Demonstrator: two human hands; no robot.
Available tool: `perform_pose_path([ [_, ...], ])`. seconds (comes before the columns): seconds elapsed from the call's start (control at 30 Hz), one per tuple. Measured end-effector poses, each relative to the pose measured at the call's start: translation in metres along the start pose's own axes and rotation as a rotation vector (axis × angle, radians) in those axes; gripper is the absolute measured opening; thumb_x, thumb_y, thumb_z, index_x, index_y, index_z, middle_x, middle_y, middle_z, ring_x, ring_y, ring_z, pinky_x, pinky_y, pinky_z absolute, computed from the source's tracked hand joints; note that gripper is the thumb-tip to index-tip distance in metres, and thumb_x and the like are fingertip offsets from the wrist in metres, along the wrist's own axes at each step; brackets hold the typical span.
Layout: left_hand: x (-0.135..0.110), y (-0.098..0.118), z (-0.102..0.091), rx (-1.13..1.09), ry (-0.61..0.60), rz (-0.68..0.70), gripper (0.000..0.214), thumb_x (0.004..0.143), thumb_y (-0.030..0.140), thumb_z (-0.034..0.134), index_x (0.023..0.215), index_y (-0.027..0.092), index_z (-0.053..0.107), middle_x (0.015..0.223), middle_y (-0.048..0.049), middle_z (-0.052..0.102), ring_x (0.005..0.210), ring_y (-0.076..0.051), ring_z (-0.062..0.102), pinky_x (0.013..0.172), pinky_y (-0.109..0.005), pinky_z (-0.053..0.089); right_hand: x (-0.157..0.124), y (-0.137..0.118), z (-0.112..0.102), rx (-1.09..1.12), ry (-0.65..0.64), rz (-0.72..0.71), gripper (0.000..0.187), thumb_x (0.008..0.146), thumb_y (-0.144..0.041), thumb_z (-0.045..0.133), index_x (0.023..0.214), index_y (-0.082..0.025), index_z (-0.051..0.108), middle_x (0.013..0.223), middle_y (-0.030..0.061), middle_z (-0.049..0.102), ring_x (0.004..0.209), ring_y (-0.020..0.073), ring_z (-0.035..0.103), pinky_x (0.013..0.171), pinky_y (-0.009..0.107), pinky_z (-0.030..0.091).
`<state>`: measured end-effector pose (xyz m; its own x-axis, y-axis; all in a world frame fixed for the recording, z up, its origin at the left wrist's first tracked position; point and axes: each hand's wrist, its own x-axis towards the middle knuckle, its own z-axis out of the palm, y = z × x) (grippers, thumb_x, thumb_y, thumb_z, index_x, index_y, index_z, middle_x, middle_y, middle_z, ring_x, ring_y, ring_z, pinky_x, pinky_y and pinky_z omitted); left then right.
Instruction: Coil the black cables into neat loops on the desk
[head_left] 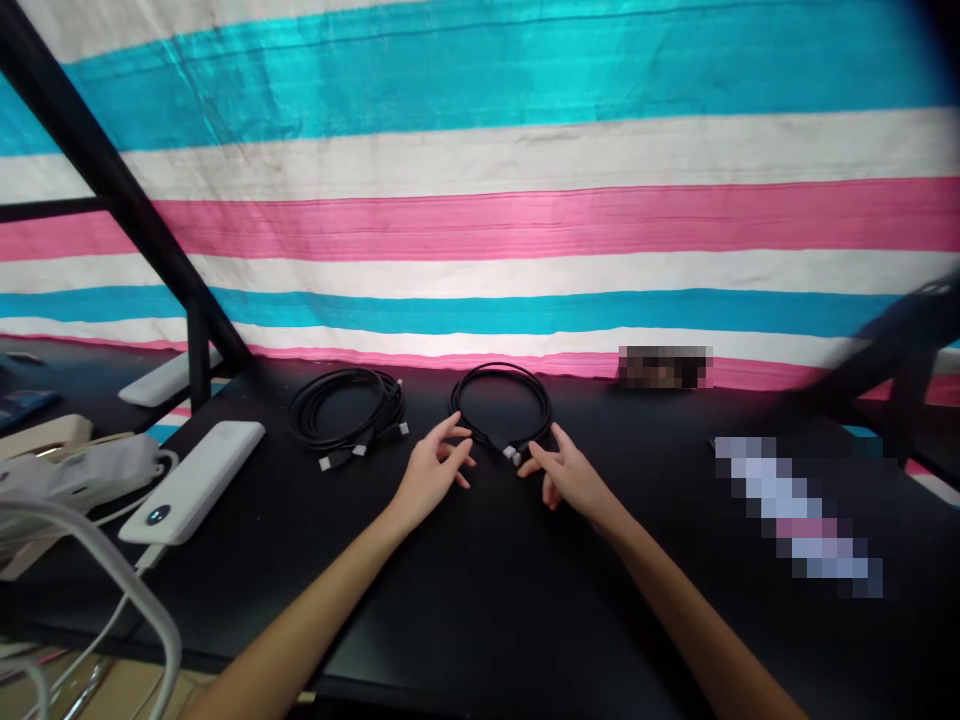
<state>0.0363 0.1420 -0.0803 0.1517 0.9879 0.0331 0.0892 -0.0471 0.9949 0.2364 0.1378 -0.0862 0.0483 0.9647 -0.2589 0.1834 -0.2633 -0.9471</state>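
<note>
A single loop of black cable (501, 366) lies on the black table between my hands, its silver connectors (513, 455) at the near side. My left hand (435, 465) is at the loop's left side, fingers spread, its index finger at the cable's edge. On the opposite side my right hand (570, 475) has its fingers apart, with thumb and index finger near the connectors and cable. I cannot tell whether the fingertips touch the cable. Farther left lies a thicker coil of black cables (341, 440) with several silver plugs.
A white power bank (199, 480) with a cable plugged in lies left, beside a white power strip (97, 470). Another white power bank (161, 378) is behind. Two blurred-out items, one long (787, 510) and one dark (664, 367), sit right. A striped sheet (525, 160) hangs behind.
</note>
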Motion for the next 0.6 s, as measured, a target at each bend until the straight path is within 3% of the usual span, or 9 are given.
perform_pose_path([
  [0.07,0.005,0.000,-0.013,0.309,0.173,0.206,0.037,0.084,0.027,0.050,0.119,0.016,0.055,0.104,-0.0106,0.058,0.079,-0.018,0.058,0.062,-0.033,0.051,0.004,0.003,-0.002,-0.014,0.043,-0.050,0.081,0.086,-0.030,0.048,0.143,-0.007,-0.004,0.062,0.0001,0.065,0.027,0.0081,0.043,0.027,0.019,0.036],
  [0.13,0.010,0.002,-0.030,0.636,0.350,0.319,0.031,0.085,0.026,0.048,0.113,0.017,0.060,0.104,-0.0098,0.059,0.092,-0.022,0.056,0.078,-0.039,0.047,0.006,0.005,-0.004,0.002,0.091,-0.120,0.082,0.084,-0.034,0.049,0.144,-0.007,0.000,0.060,-0.0015,0.064,0.028,0.0075,0.042,0.028,0.018,0.036],
  [0.2,0.013,0.002,-0.048,0.927,0.487,0.261,0.036,0.084,0.027,0.050,0.117,0.016,0.058,0.109,-0.0126,0.059,0.103,-0.028,0.051,0.086,-0.044,0.041,0.006,0.004,-0.005,0.036,0.134,-0.191,0.083,0.080,-0.039,0.052,0.143,-0.009,0.008,0.060,-0.0025,0.063,0.030,0.0074,0.043,0.029,0.018,0.036],
  [0.27,0.017,0.000,-0.063,1.115,0.547,0.101,0.042,0.083,0.031,0.051,0.119,0.010,0.056,0.110,-0.0174,0.058,0.105,-0.033,0.049,0.086,-0.048,0.039,0.003,0.000,-0.005,0.071,0.155,-0.237,0.083,0.077,-0.043,0.054,0.142,-0.009,0.014,0.060,-0.0033,0.062,0.031,0.0076,0.044,0.029,0.018,0.036],
  [0.37,0.020,-0.007,-0.077,1.186,0.533,-0.057,0.038,0.084,0.033,0.048,0.107,0.007,0.063,0.101,-0.0202,0.062,0.102,-0.036,0.051,0.084,-0.050,0.038,-0.001,-0.005,-0.003,0.092,0.151,-0.267,0.083,0.074,-0.047,0.056,0.139,-0.010,0.020,0.058,-0.0040,0.060,0.031,0.0078,0.044,0.029,0.018,0.035],
  [0.47,0.022,-0.011,-0.080,1.153,0.534,-0.067,0.029,0.084,0.029,0.047,0.095,0.009,0.066,0.094,-0.0180,0.065,0.097,-0.035,0.055,0.082,-0.047,0.040,-0.005,-0.008,-0.002,0.093,0.136,-0.281,0.081,0.073,-0.048,0.056,0.137,-0.010,0.024,0.057,-0.0041,0.060,0.031,0.0076,0.044,0.029,0.017,0.034],
  [0.6,0.023,-0.008,-0.078,1.074,0.649,-0.039,0.025,0.087,0.026,0.043,0.096,0.013,0.062,0.097,-0.0154,0.064,0.095,-0.031,0.058,0.081,-0.042,0.041,-0.006,-0.008,-0.001,0.092,0.128,-0.282,0.078,0.073,-0.048,0.057,0.135,-0.012,0.028,0.057,-0.0044,0.060,0.031,0.0074,0.044,0.029,0.017,0.035],
])
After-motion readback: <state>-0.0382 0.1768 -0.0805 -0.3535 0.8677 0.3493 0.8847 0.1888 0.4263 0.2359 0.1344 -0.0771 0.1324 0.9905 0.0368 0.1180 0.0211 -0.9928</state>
